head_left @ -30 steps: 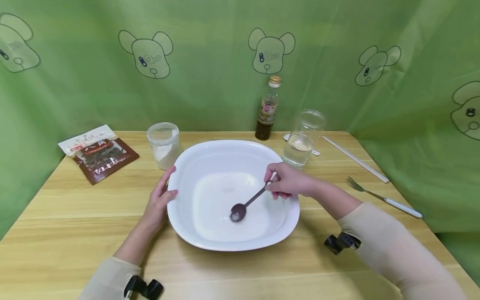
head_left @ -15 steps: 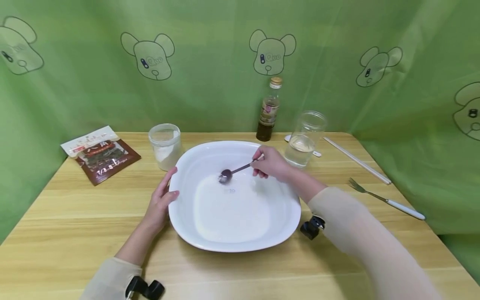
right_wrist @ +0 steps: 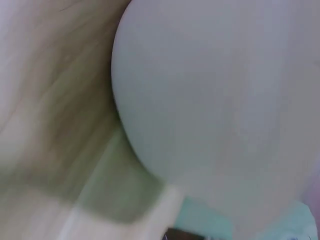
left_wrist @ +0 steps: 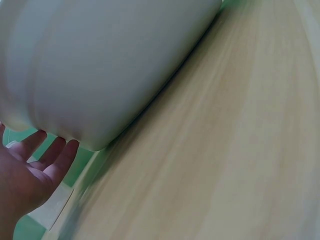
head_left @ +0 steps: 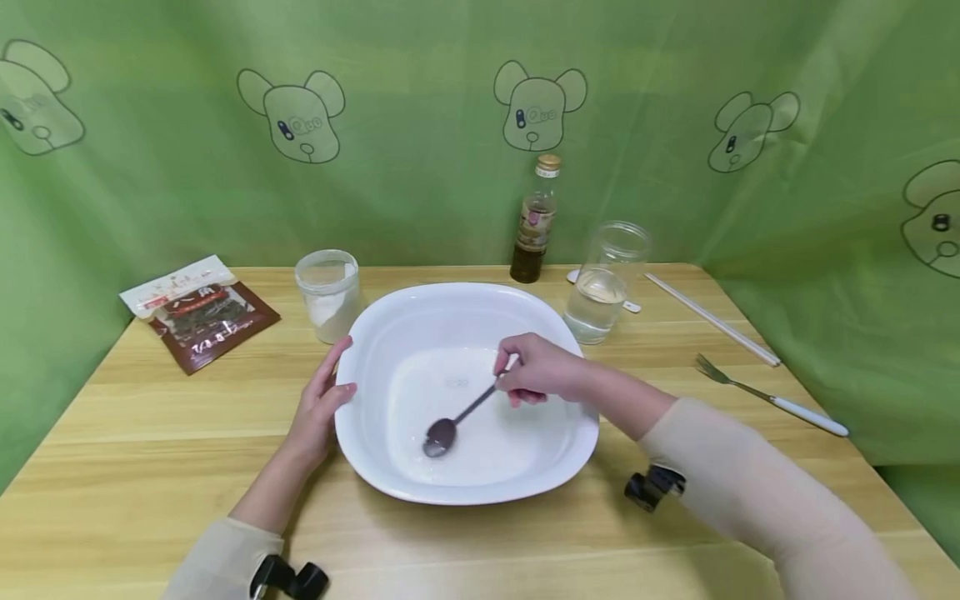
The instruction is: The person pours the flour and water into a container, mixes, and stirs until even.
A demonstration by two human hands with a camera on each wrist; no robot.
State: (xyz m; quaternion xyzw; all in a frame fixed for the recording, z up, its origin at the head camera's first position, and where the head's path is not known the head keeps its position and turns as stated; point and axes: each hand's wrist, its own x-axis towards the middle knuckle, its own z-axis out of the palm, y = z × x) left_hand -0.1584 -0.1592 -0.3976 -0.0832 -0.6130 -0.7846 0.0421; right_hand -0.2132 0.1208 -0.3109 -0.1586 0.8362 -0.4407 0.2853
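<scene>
A white basin (head_left: 468, 312) stands on the wooden table, with what looks like a shallow liquid on its floor. At its left side my left hand (head_left: 315, 408) holds the rim, thumb tip over the edge; the left wrist view has the fingers (left_wrist: 64, 157) against the outer wall. Over the basin's right half, my right hand (head_left: 543, 368) pinches the handle of a dark brown spoon (head_left: 441, 435). The spoon's bowl is low in the basin, left of the middle and toward the front. Blurred basin wall fills much of the right wrist view, and the spoon is hidden there.
Behind the basin stand a jar of white powder (head_left: 330, 304), a sauce bottle (head_left: 535, 225) and a glass jar of clear liquid (head_left: 600, 296). A spice packet (head_left: 206, 317) lies at left. Chopsticks (head_left: 712, 319) and a fork (head_left: 772, 398) lie at right.
My right hand first carried the spoon to the back of the basin, then brought it forward and left to the front. My left hand has stayed on the rim.
</scene>
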